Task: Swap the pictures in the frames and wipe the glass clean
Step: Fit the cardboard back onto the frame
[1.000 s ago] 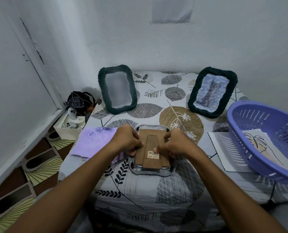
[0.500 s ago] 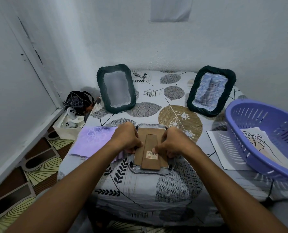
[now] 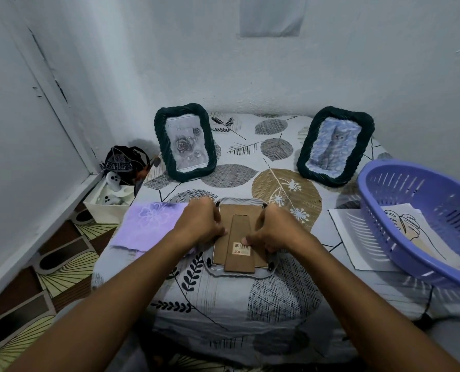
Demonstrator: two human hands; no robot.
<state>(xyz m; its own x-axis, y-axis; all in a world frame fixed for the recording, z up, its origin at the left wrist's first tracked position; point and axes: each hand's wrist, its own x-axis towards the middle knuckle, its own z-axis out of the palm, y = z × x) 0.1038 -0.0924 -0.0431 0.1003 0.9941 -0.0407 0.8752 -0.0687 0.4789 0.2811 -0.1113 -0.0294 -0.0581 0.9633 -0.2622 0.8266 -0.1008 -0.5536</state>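
Low in the centre of the picture, a silver-edged picture frame (image 3: 239, 272) lies face down on the leaf-print tablecloth (image 3: 231, 299), its brown cardboard backing (image 3: 239, 237) and folded stand facing up, a barcode sticker (image 3: 241, 249) near the stand's lower end. The left hand (image 3: 200, 224) rests curled on the backing's left edge, fingers bent and pressing down; the right hand (image 3: 274, 229) is curled on the right edge, its thumb tip on the stand beside the sticker. Left of the left hand lies a lilac cloth (image 3: 148, 226). At the right edge sits a purple plastic basket (image 3: 416, 226) holding a leaf line drawing (image 3: 406, 224), partly on a white sheet (image 3: 349, 237). Farther back two dark rope-trimmed frames stand upright: the rose picture frame (image 3: 184, 145) left of centre, the kitten picture frame (image 3: 334, 146) at right.
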